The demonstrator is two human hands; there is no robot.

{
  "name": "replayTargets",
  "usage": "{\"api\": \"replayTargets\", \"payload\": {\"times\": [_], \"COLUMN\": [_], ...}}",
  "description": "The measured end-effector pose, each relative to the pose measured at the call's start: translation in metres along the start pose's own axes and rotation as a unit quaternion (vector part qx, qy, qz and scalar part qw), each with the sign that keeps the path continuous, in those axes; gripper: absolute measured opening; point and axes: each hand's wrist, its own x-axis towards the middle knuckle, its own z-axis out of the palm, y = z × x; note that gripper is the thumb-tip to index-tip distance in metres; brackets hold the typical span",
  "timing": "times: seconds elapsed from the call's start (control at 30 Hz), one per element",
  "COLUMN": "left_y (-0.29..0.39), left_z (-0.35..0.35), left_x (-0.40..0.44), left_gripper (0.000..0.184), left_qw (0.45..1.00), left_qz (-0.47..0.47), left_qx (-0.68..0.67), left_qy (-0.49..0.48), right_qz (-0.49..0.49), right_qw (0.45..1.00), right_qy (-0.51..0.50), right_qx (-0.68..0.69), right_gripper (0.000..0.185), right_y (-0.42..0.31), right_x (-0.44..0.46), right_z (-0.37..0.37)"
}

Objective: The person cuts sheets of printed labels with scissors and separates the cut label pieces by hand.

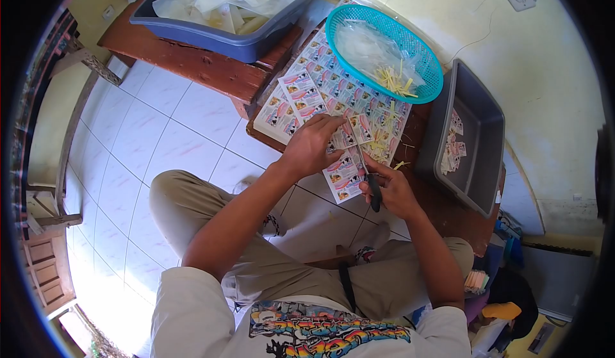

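My left hand [312,148] is closed on a strip of printed paper labels [344,180], whose lower end hangs beyond the table's front edge. In my right hand [394,190] is a pair of scissors with black handles [375,195]. Its blades point away from me and lie at the strip, by a label piece [361,128]; whether they are apart is too small to tell. Beneath both hands, uncut sheets of the same labels [323,60] cover the low table. A loose label strip [303,93] lies beyond my left hand, and thin yellowish paper trimmings [382,134] are scattered beyond the scissors.
A turquoise basket [332,34] with clear plastic bags and trimmings stands at the back. To the right, a grey tub [477,118] contains cut labels [453,150]. A blue-grey tub [256,49] of plastic bags rests on a red-brown wooden bench [186,60] at the back left.
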Motion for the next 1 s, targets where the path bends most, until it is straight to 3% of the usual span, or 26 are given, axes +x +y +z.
{"api": "replayTargets", "payload": {"times": [0.7, 1.0], "left_y": [-0.002, 0.007], "left_z": [0.001, -0.005], "left_x": [0.001, 0.004], "left_gripper": [0.071, 0.069], "left_qw": [1.000, 0.999], "left_qz": [0.017, -0.036], "left_qx": [0.018, 0.009], "left_qy": [0.008, -0.028], "right_qz": [0.010, 0.000], "right_qw": [1.000, 1.000], "right_qy": [-0.008, 0.010], "right_qx": [-0.010, 0.025], "right_gripper": [0.076, 0.077], "right_y": [-0.007, -0.010], "right_x": [-0.001, -0.004], "right_z": [0.000, -0.001]}}
